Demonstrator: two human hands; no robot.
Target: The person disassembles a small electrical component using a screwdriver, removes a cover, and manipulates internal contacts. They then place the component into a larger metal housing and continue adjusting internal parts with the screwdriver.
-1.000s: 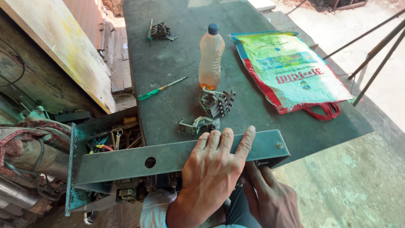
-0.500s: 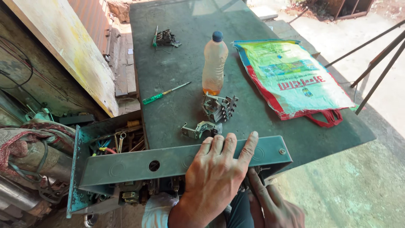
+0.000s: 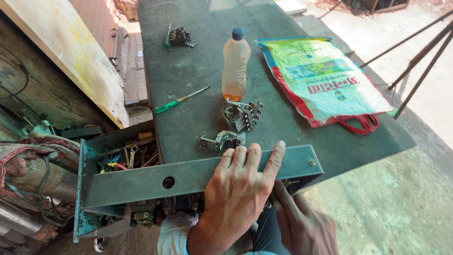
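Observation:
My left hand (image 3: 240, 189) lies flat on a long green metal box (image 3: 141, 182), with its fingers curled over the far top edge. The box is tilted at the near edge of a dark green table (image 3: 198, 56). Wiring and brass parts show under its lower side. My right hand (image 3: 302, 226) reaches up beneath the box's right end, and its fingertips are hidden behind the panel. Just beyond my left fingers lie a small metal bracket (image 3: 222, 140) and a grey toothed contact block (image 3: 241, 115).
On the table stand a plastic bottle (image 3: 235, 66) of amber liquid, a green-handled screwdriver (image 3: 179, 100), a colourful woven bag (image 3: 325, 80) and another small metal part (image 3: 179, 37) at the far end. An open tool tray (image 3: 127, 153) sits at the left, a yellowed board (image 3: 71, 52) behind it.

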